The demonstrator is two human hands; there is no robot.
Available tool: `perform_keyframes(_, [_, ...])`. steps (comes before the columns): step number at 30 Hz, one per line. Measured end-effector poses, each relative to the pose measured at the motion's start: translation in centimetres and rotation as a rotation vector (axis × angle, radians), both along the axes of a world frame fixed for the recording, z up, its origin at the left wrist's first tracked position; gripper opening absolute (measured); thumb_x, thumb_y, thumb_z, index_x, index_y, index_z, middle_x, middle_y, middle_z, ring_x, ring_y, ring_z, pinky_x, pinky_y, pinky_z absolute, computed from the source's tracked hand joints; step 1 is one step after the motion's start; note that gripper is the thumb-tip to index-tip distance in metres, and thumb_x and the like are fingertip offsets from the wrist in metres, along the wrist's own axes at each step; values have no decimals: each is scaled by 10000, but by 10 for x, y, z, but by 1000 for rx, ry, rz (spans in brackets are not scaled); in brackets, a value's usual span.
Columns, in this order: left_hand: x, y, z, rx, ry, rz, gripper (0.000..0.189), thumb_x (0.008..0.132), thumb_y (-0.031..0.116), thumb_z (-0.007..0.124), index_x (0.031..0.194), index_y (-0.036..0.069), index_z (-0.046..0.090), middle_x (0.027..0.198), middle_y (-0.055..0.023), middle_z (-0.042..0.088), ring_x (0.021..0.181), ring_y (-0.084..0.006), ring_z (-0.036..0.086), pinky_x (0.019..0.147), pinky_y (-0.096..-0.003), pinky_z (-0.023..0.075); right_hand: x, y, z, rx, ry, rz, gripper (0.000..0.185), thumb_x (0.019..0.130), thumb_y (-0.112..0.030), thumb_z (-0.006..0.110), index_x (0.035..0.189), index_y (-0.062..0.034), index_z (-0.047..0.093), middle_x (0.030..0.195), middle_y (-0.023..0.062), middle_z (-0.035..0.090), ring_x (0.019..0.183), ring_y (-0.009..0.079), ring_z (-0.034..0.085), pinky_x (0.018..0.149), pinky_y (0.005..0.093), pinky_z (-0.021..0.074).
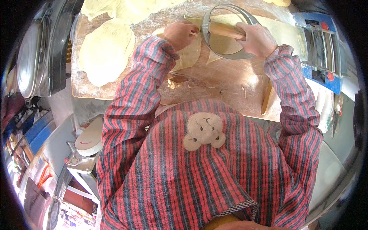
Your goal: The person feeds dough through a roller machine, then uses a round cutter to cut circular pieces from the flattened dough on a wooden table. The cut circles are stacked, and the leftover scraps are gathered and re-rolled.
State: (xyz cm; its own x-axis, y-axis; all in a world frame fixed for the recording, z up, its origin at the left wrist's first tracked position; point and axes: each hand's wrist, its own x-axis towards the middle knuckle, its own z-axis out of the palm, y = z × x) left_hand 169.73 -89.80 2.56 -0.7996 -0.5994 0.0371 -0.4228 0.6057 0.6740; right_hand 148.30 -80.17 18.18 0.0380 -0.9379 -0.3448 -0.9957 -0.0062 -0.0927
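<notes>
My right hand [257, 38] grips the wooden handle [227, 31] of a large round metal dough cutter [204, 31]. The ring stands over a flat dough sheet [276, 33], which shows through it. My left hand [181, 35] is curled, just left of the ring, over a thin dough round [188, 59]. Whether its fingers pinch any dough is hidden. A pointed tip of dough [193, 20] lies beyond it. More rolled rounds, one a pale oval [105, 53], lie at the left on the floured wooden board [195, 93].
A blue-framed machine with metal rollers [329, 51] stands right of the board. Near the board's front right lies a tool with a wooden handle [267, 99]. Dough scraps [174, 82] lie before my left hand. A metal-lidded appliance [30, 59] stands at left, a white scale-like device [89, 138] below.
</notes>
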Motion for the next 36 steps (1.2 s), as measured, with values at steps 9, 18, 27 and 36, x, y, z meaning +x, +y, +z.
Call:
perform_keyframes(9, [5, 4, -1, -24, 29, -3, 284, 776, 162, 655, 1057, 123, 667, 1014, -89, 663, 937, -308, 629, 802, -407, 511, 4, -16, -1, 27, -33, 12, 258, 818, -250, 636, 979, -50, 626, 791, 176, 655, 787, 352, 645, 713, 441, 499])
perform_keyframes(18, [22, 7, 7, 20, 190, -77, 233, 818, 165, 636, 1045, 111, 646, 947, -118, 672, 860, -316, 645, 743, -394, 517, 25, -31, 5, 116, 124, 32, 264, 824, -223, 611, 981, -11, 617, 842, 224, 647, 817, 395, 629, 731, 462, 498])
perform_keyframes(27, [45, -9, 24, -43, -143, 400, 152, 905, 240, 598, 1018, 140, 618, 934, -110, 645, 770, -241, 634, 709, -401, 526, -25, 5, -3, -94, -201, -223, 352, 828, -269, 636, 1073, -17, 621, 835, 228, 653, 820, 387, 642, 742, 433, 505])
perform_keyframes(36, [-8, 38, 10, -132, 170, 113, 270, 874, 101, 573, 1137, 40, 577, 1164, -136, 577, 1062, -338, 533, 893, -427, 447, -67, 51, -21, -55, -167, -147, 459, 813, -226, 686, 1184, 18, 570, 840, 236, 644, 760, 355, 644, 680, 385, 509])
